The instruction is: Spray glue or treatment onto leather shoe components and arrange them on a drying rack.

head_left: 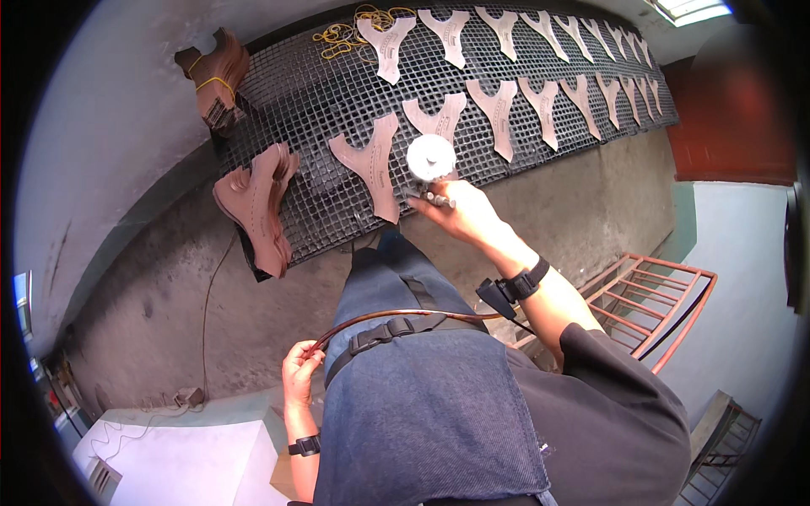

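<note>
My right hand (pixel 472 212) is closed round a spray gun (pixel 431 158) with a round white cup on top, held over the near edge of a black grid rack (pixel 316 240). Just left of the gun a flat, brownish-pink Y-shaped piece (pixel 375 166) lies on the grid. Another Y-shaped piece (pixel 434 116) is partly hidden behind the cup. Down by my left hip, my left hand (pixel 298 371) is closed on a thin brown hose (pixel 380 314), which runs across my waist towards my right arm.
Two rows of Y-shaped pieces (pixel 492 110) stretch away to the right. A stack of them (pixel 257 207) sits at the rack's near left corner, and a tied bundle (pixel 218 80) behind it. Tangled yellow bands (pixel 342 38) lie at the back. A rusty metal frame (pixel 654 295) stands at right.
</note>
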`<action>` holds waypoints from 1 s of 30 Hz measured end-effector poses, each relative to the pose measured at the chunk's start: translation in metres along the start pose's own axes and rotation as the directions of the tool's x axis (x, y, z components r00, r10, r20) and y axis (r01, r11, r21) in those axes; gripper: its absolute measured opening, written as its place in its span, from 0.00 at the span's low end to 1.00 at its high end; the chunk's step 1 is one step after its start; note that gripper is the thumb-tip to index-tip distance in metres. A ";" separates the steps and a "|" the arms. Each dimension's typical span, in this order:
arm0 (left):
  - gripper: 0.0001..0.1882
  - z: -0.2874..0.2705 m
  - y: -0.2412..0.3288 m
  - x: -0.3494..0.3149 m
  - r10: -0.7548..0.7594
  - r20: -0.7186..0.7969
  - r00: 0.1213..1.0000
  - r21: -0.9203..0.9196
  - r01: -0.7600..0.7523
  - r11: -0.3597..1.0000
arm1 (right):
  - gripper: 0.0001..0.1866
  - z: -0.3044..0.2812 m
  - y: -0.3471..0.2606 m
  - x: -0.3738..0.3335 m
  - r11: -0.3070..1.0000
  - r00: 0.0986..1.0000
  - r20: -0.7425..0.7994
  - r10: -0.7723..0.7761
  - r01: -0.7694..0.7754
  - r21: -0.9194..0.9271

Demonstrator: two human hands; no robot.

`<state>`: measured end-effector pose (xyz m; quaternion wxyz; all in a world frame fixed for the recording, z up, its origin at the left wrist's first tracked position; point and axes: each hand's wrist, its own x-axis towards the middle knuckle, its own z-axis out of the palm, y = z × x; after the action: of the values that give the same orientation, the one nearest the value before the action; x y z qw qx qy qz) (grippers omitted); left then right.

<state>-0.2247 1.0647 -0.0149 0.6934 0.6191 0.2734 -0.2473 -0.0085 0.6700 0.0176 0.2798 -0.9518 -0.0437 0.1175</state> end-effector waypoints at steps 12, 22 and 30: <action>0.12 0.037 0.033 0.022 -0.013 -0.079 0.997 -0.018 0.012 1.000 | 0.24 -0.032 0.036 0.126 0.996 0.987 -0.150 0.050 -0.037 0.085; 0.13 0.052 0.048 0.037 -0.049 -0.094 0.994 -0.054 0.044 0.998 | 0.24 -0.054 0.032 0.163 0.965 0.985 -0.162 -0.054 0.093 0.246; 0.13 0.054 0.052 0.038 -0.022 -0.086 0.996 -0.037 0.019 0.999 | 0.24 -0.040 0.018 0.129 0.976 0.999 0.045 0.007 -0.017 0.217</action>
<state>-0.1573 1.0168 0.0011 0.6894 0.6137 0.3140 -0.2224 0.1271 0.6532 0.0150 0.3804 -0.9129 -0.0309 0.1444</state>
